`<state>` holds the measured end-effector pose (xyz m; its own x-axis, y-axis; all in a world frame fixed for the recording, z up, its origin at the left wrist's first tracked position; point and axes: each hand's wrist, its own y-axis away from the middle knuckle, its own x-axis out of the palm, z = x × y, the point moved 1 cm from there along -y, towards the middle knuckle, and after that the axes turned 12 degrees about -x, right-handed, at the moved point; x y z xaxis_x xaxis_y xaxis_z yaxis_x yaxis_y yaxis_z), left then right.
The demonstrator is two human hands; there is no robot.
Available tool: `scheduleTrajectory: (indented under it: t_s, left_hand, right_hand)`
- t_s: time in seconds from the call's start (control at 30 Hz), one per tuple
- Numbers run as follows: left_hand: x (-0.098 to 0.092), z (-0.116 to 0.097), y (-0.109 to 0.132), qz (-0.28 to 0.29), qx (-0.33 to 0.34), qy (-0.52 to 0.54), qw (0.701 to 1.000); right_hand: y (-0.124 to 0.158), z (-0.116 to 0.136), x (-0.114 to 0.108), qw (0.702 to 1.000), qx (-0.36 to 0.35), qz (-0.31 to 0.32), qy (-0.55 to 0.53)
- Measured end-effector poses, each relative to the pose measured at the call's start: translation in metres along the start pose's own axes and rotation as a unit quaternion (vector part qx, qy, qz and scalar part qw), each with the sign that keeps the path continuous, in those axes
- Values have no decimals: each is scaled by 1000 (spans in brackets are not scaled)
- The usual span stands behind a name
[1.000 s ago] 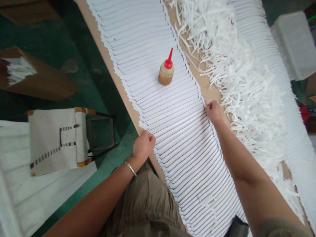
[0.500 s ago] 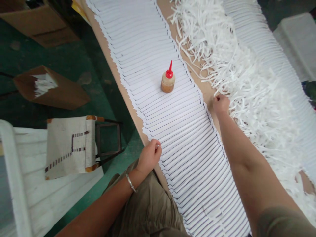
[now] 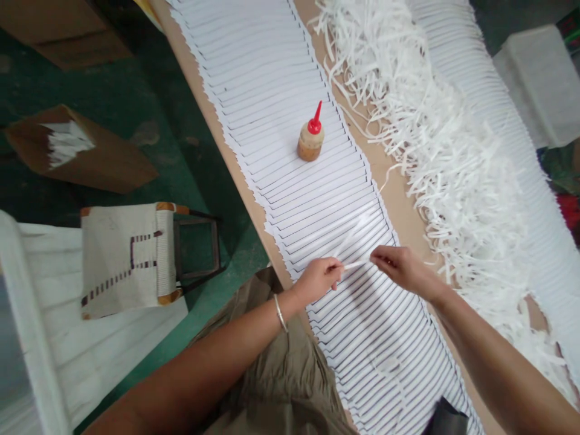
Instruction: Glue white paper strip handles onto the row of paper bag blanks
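Note:
A long row of overlapping white paper sheets (image 3: pixel 290 121) runs along the brown table (image 3: pixel 399 199). My left hand (image 3: pixel 319 279) and my right hand (image 3: pixel 399 266) have met above the sheets near the table's front edge. Both pinch the ends of a thin white paper strip (image 3: pixel 356 264) stretched between them. The strip is blurred where it lifts off the sheets. A small glue bottle (image 3: pixel 310 140) with a red nozzle stands upright on the sheets farther away.
A big heap of loose white paper strips (image 3: pixel 444 157) lies to the right of the sheets, with another row of sheets (image 3: pixel 507 139) beyond it. On the green floor at left stand a woven stool (image 3: pixel 127 257) and a brown paper bag (image 3: pixel 81 151) with strips inside.
My hands left the two edges of the sheet row and came together in the middle, nearer to me, each pinching an end of a strip that has come up off the sheets.

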<state>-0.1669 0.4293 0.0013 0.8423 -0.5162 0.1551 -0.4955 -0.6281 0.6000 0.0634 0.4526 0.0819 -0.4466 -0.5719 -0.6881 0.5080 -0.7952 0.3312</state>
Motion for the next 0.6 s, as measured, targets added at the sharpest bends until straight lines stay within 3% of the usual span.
scheduleTrajectory:
  t_s: [0.17,0.27,0.43,0.53,0.6]
  left_hand:
    - [-72,41,18,-137,-65,-30,988]
    - [-93,50,28,-194,-83,-31,977]
    - [-94,48,28,-223,-84,-1,971]
    - [-96,48,30,-222,-76,14,972]
    - [-100,50,35,-216,-76,15,973]
  right_hand:
    - [-17,-75,-29,988,78,-135,-2]
    - [-36,-102,-32,979,93,-181,23]
    - [-74,-91,-29,979,49,-199,7]
    - [-90,-69,-22,988,-24,-149,-45]
    - [-91,-57,-17,990,-35,-104,-87]
